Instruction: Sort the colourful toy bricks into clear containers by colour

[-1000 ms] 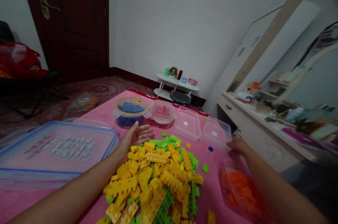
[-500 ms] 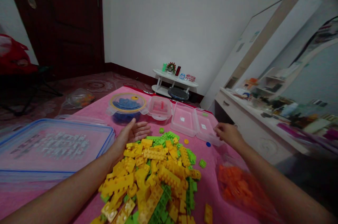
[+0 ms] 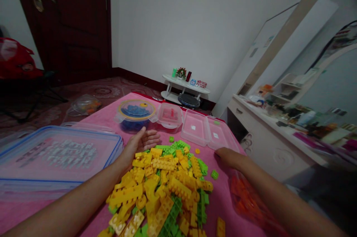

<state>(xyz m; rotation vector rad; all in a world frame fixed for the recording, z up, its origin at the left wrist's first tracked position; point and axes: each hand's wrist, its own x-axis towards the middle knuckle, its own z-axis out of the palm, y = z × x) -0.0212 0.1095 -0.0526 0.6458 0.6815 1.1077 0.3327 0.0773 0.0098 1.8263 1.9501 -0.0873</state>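
My left hand (image 3: 145, 141) rests on edge at the far left side of a heap of yellow and green building blocks (image 3: 164, 185). Its fingers are stretched out and the palm faces the heap. Out to the right, my right hand (image 3: 228, 157) is down at the pink cloth, just in front of the clear box's lid, with fingers drawn together. Its fingertips cover the spot of a small blue disc, so what they hold is hidden. Near it lie a yellow round piece (image 3: 197, 151) and a green block (image 3: 214, 174).
A round tub of blue blocks (image 3: 135, 116), a small clear box with red pieces (image 3: 169, 116) and an open clear box (image 3: 195, 127) line the far edge. At left sits a blue-rimmed container (image 3: 60, 155). A bag of orange blocks (image 3: 248, 199) lies under my right forearm.
My right hand has come left and down from the open box's lid to the cloth. The blue disc that showed there is now out of sight. My left hand stays put.
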